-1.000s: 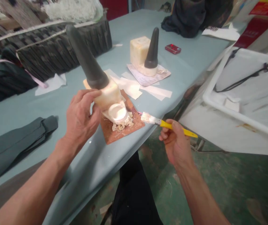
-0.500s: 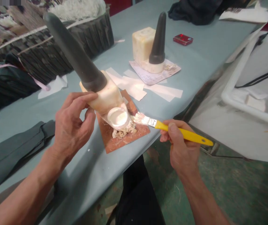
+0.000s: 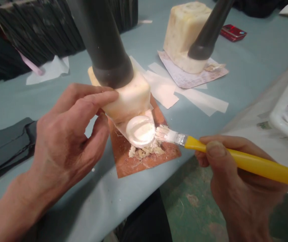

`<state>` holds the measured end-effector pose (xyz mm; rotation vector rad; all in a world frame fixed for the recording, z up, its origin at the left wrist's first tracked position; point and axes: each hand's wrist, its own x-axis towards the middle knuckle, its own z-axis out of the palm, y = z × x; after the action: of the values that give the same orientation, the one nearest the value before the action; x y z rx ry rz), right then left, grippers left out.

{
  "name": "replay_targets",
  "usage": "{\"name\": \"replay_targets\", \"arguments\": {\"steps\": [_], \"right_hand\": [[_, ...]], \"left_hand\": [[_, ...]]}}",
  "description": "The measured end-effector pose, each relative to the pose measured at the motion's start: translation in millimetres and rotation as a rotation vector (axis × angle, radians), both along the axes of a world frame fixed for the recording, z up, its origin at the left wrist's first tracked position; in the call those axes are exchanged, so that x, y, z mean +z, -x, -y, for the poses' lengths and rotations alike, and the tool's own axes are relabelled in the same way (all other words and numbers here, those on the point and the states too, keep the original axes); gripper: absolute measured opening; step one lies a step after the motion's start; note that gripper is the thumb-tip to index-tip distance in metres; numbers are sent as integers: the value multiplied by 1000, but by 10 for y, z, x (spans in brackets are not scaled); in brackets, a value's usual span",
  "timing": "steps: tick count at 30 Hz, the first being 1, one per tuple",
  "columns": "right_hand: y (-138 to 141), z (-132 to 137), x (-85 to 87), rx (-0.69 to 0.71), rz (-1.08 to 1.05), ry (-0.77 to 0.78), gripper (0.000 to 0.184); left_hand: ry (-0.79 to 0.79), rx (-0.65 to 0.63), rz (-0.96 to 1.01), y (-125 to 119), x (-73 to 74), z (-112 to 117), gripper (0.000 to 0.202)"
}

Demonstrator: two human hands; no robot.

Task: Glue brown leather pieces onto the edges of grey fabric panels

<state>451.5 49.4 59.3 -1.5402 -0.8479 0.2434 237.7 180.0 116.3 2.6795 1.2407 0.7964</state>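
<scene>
A cream plastic glue pot [image 3: 131,97] stands on a brown board [image 3: 144,163], with a thick dark cone-shaped piece [image 3: 111,47] upright on its top. Its round front opening [image 3: 141,131] holds white paste, and dried crumbs hang around the lip. My left hand [image 3: 70,127] grips the pot's near left corner, fingers on top and thumb at the side. In my right hand [image 3: 237,178] is a yellow-handled paintbrush [image 3: 257,164], pinched between thumb and fingers. White paste coats its bristles, which are at the right edge of the opening.
Another cream pot [image 3: 179,40] with a dark cone stands on a card [image 3: 194,79] farther back. Pale paper strips [image 3: 161,87] lie between the pots. A red box-like device [image 3: 233,33] is behind. Dark folded fabric pieces [image 3: 40,27] line the back left; a white tube frame [image 3: 285,117] stands right.
The view has come closer to the pot. The brush remains in my right hand, its bristles now nearer the opening's right rim. My left hand keeps its hold on the pot.
</scene>
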Motion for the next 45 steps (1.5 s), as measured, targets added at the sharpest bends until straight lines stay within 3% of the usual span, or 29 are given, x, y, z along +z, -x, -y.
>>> {"name": "replay_targets", "arguments": {"steps": [4,10,23,27,32,36,41,45], "right_hand": [[25,9,35,0,126,58,12],[95,-54,134,-82,115,61,11],[-41,-169,359,204,431,203,22],[-36,-165,419,264,490,215,28],[-36,-55,358,253,418,206,23],[-46,-4,310,165,310,152,21],[-73,-29,324,-20,151,53,23],[-111,-122,268,-24,-30,-64,22]], "left_hand": [[55,40,-20,-34,36,37,44],[64,52,-43,-43,56,35,44],[39,5,-53,9,7,-34,48],[-42,-56,-22,23,-29,-30,49],[-95,-78,-1,26,-79,-75,48],[-87,-97,15,24,-80,-83,46],[-96,-101,21,25,-100,-95,46],[-99,-119,50,21,-118,-103,43]]}}
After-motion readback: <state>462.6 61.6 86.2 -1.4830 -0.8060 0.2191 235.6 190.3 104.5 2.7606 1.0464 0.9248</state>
